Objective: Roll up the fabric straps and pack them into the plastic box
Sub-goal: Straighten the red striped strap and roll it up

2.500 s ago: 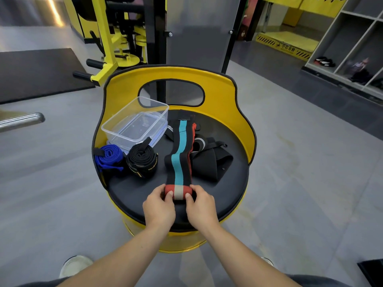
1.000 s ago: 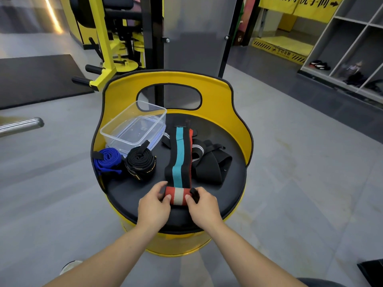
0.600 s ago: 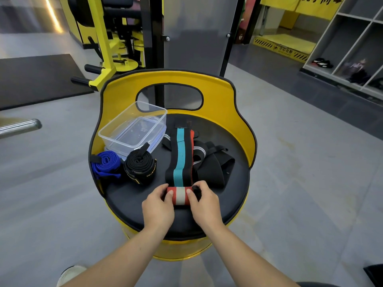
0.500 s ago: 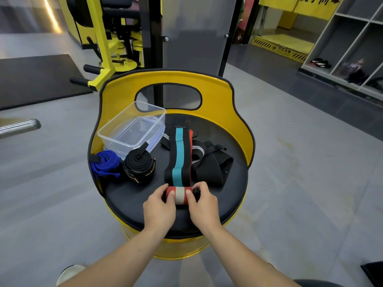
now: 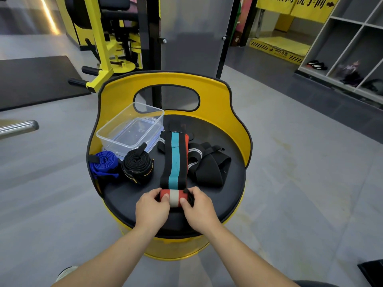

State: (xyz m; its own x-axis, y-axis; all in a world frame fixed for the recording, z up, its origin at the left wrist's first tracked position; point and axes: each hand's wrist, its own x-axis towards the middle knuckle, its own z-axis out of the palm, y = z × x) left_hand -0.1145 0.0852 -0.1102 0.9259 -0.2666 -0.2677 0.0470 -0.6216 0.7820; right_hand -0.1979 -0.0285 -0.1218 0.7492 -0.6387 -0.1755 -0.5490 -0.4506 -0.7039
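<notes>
Gripping the rolled end of the striped strap (image 5: 175, 162), both hands (image 5: 175, 200) flank it.

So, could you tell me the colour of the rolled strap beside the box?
Black roll, head view.

arms: bare, no sleeves | wrists: bare | left foot: light shoe (image 5: 66, 273)

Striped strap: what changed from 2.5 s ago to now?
The rolled end of the striped strap has grown a little thicker and moved slightly up the strap, away from the person, so less of it lies flat. The left hand and right hand keep gripping the roll. Unchanged: plastic box with no straps in it, blue roll, black roll, loose black strap.
</notes>
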